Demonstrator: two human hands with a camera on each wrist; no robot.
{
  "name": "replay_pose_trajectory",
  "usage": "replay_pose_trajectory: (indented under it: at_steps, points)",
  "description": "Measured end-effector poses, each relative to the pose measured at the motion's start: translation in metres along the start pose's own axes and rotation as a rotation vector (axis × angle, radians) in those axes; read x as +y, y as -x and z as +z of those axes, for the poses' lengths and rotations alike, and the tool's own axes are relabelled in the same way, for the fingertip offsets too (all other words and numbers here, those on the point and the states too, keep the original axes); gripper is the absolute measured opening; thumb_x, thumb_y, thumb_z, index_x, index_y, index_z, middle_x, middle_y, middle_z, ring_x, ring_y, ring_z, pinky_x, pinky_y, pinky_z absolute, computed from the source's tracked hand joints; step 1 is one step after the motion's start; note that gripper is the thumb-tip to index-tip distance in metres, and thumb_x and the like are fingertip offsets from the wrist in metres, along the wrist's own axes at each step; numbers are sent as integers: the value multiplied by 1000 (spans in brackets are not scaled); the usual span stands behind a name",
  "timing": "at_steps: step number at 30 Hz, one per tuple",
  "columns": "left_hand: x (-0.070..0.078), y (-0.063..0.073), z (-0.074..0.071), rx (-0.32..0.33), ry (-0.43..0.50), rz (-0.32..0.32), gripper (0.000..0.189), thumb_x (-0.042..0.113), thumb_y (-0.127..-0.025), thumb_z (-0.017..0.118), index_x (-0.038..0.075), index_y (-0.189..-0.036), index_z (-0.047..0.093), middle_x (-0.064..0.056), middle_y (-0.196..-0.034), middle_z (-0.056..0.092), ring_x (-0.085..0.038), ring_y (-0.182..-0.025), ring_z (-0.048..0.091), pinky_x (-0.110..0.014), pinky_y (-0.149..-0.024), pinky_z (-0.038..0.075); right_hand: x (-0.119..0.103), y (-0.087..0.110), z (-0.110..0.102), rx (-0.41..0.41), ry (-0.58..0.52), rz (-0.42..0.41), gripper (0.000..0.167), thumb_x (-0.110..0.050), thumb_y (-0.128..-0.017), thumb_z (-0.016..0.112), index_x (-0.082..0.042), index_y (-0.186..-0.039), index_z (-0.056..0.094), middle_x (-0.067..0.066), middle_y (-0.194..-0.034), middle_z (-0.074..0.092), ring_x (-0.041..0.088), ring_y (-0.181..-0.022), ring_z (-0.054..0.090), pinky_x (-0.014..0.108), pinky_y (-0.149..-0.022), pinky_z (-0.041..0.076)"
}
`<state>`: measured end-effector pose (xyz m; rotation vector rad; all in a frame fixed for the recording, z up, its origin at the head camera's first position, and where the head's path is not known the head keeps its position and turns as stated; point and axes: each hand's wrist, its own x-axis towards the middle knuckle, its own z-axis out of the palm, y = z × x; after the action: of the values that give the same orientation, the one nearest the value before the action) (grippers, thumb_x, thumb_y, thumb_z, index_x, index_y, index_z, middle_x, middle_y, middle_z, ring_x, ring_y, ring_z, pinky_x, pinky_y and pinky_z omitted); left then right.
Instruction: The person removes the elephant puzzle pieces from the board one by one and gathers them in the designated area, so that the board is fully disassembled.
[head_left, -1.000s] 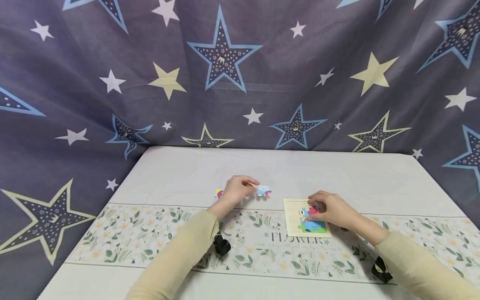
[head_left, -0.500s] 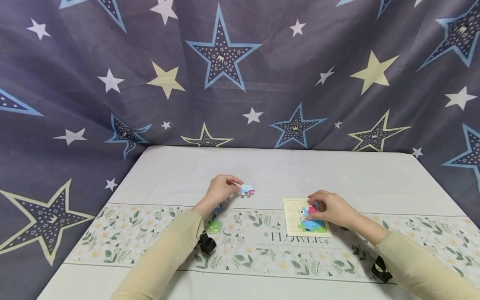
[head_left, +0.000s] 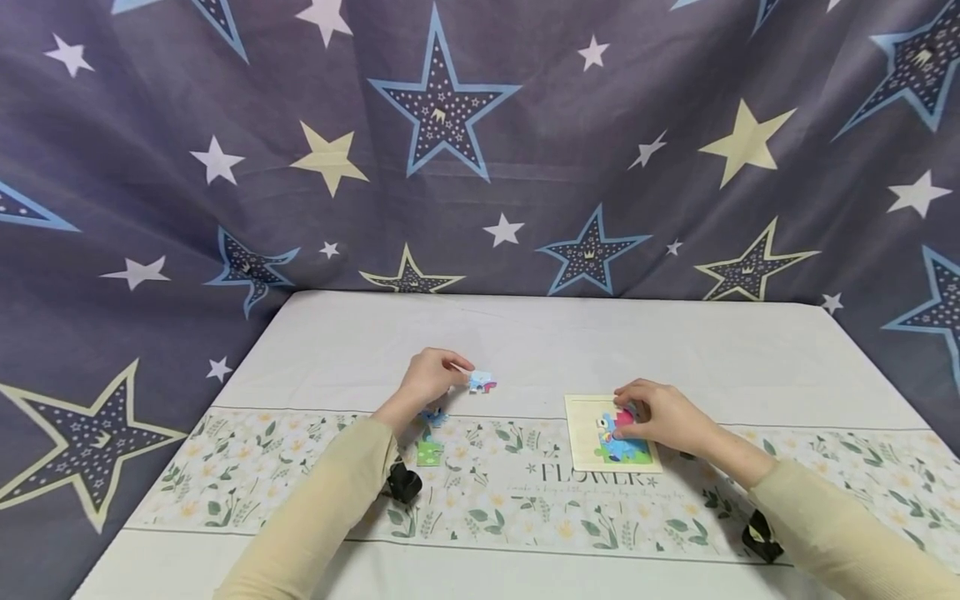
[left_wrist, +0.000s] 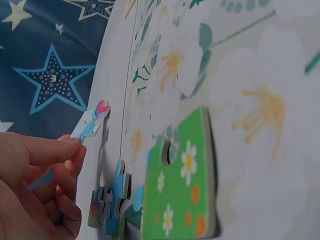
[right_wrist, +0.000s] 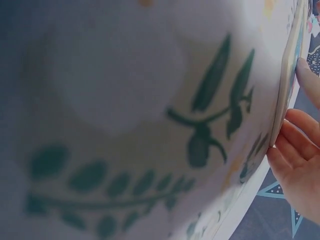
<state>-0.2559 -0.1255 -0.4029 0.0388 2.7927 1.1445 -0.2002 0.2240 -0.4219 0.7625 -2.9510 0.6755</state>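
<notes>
My left hand [head_left: 431, 375] pinches a jigsaw piece [head_left: 482, 382], light blue and white with a pink patch, between thumb and fingers over the white cloth. The left wrist view shows the same piece tilted up at the fingertips. Below that hand lie a green jigsaw piece [left_wrist: 180, 185] with daisies and some blue pieces [left_wrist: 117, 195]. To the right, my right hand [head_left: 667, 417] holds the right side of a pale wooden puzzle board [head_left: 582, 417]. Its thumb lies over the board's face and other fingers meet the edge. Joined blue, pink and green pieces [head_left: 622, 450] fill part of the board.
A white tablecloth [head_left: 600, 342] with a floral band [head_left: 517, 525] covers the table. Behind it hangs a dark curtain [head_left: 525, 192] printed with stars. Black wrist mounts [head_left: 405, 483] sit under the sleeves, close over the cloth.
My left hand has moved left with the pinched jigsaw piece, away from the board. The green and blue pieces have come into sight beside that arm. The right hand stays on the board.
</notes>
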Motion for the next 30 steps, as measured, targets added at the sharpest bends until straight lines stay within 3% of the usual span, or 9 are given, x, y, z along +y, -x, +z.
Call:
replay_pose_trajectory:
  at_steps: [5,13,30]
  points:
    - [-1,-1,0,-6,-20,13,12,14,-77,70,17,-88,72,-1,-80,65,-15,-67,55,-25,-59,43,1,-1,0,-1,-3,2,46,-42,-70,75,-10,-102,65,7,-113,60,11,-82,52,30,-72,43]
    - [-5,-1,3,2,-71,39,11,15,-78,69,17,-89,72,1,-79,66,-14,-72,56,-30,-70,44,2,-1,-1,-10,-28,7,47,-38,-70,76,-8,-104,65,8,-113,59,6,-68,45,23,-64,39]
    - [0,2,2,18,-146,53,11,14,-78,68,15,-88,72,0,-78,65,-13,-69,55,-28,-64,42,1,-1,-1,-17,-23,21,46,-38,-70,76,-8,-103,65,8,-114,59,7,-72,47,24,-65,39]
